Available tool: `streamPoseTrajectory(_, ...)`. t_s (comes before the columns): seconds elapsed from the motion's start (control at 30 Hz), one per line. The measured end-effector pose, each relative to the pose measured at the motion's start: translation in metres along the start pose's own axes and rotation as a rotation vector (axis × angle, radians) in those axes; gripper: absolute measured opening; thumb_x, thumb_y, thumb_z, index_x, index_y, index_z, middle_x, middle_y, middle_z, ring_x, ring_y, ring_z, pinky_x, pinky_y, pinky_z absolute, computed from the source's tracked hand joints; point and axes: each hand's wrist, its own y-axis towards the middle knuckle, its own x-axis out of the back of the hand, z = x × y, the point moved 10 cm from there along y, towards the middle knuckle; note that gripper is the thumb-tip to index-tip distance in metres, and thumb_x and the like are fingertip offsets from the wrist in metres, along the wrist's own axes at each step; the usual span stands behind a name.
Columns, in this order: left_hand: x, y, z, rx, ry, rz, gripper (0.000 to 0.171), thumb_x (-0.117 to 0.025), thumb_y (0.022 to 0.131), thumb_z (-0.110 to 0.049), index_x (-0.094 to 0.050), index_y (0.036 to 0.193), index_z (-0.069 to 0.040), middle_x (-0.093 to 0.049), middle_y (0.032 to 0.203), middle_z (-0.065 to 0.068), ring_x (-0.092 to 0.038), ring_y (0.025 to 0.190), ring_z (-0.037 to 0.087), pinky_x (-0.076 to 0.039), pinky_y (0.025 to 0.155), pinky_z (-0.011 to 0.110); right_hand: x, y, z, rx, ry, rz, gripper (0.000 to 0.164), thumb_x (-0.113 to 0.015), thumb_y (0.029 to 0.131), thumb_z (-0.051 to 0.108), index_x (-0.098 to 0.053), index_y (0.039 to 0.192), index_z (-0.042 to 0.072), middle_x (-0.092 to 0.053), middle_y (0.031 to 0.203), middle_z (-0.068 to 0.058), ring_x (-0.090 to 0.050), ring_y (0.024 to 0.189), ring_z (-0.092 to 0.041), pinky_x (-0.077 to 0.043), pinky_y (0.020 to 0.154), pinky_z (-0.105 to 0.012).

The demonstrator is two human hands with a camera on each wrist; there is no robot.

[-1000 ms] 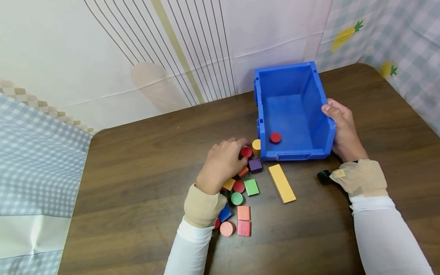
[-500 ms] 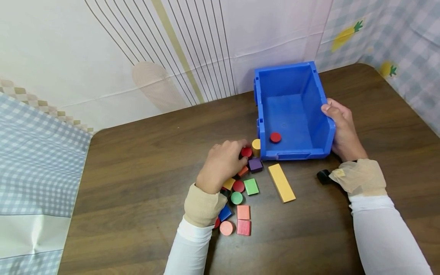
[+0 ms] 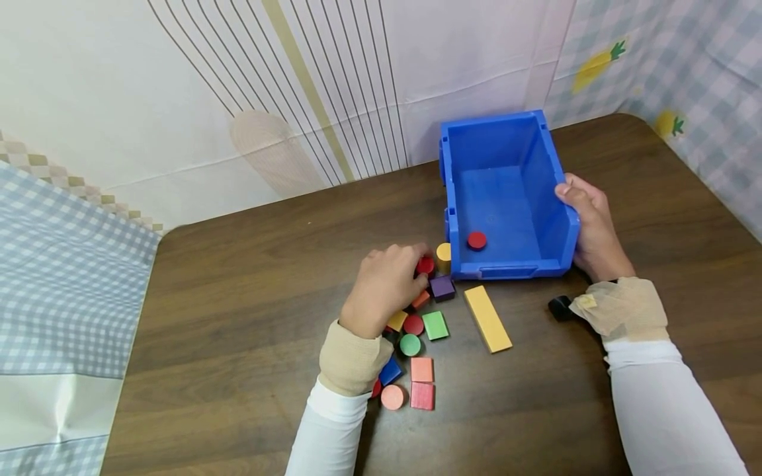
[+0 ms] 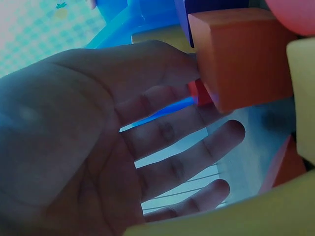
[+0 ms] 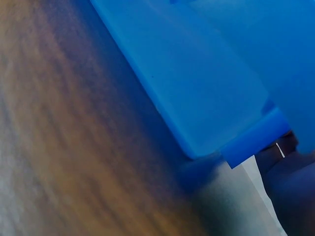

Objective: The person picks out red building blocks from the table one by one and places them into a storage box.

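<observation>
In the head view my left hand (image 3: pixel 383 287) reaches over the pile and pinches a red round block (image 3: pixel 425 266) between thumb and index finger. Its other fingers stretch out below, as the left wrist view shows. An orange block (image 4: pixel 246 59) stands right by the thumb. Beside the pinched block are a yellow cylinder (image 3: pixel 443 256) and a purple block (image 3: pixel 442 288). My right hand (image 3: pixel 595 228) grips the right wall of a blue bin (image 3: pixel 500 198), thumb over the rim. One red disc (image 3: pixel 477 240) lies inside the bin.
Nearer the body lie a green square block (image 3: pixel 436 325), a green disc (image 3: pixel 410 344), a blue block (image 3: pixel 390 371) and several red and pink pieces. A long yellow block (image 3: pixel 488 318) lies in front of the bin. A patterned curtain (image 3: pixel 196 86) hangs behind the table.
</observation>
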Motion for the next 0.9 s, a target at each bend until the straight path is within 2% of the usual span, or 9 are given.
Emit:
streamPoseTrajectory(0.5, 0.005, -0.002, 0.000, 0.008, 0.059, -0.034, 0.024, -0.063, 0.088, -0.026, -0.065, 0.112, -0.021, -0.058, 0.080, -0.005, -0.053, 0.070, 0.013, -0.044, 0.069, 0.036, -0.001, 0.000, 0.001, 0.001, -0.007, 0.005, 0.034, -0.058, 0.092, 0.029, -0.056, 0.105, -0.002, -0.057, 0.109, -0.015, -0.054, 0.098, -0.029, -0.053, 0.077, -0.030)
streamPoseTrajectory(0.77, 0.010, -0.003, -0.001, 0.011, 0.075, -0.050, 0.024, -0.062, 0.088, -0.025, -0.066, 0.111, -0.020, -0.060, 0.081, -0.005, -0.053, 0.069, 0.013, -0.045, 0.065, 0.035, 0.000, -0.001, 0.000, -0.003, -0.010, 0.001, 0.033, -0.058, 0.092, 0.029, -0.056, 0.104, -0.001, -0.057, 0.109, -0.014, -0.054, 0.099, -0.029, -0.053, 0.077, -0.029)
streamPoseTrajectory(0.9, 0.011, -0.004, -0.001, 0.013, 0.078, -0.062, 0.022, -0.062, 0.088, -0.025, -0.066, 0.109, -0.020, -0.060, 0.082, -0.005, -0.053, 0.068, 0.012, -0.045, 0.063, 0.033, -0.001, 0.000, 0.001, 0.002, -0.003, 0.012, 0.031, -0.058, 0.092, 0.030, -0.055, 0.100, -0.001, -0.056, 0.103, -0.014, -0.054, 0.097, -0.029, -0.053, 0.077, -0.029)
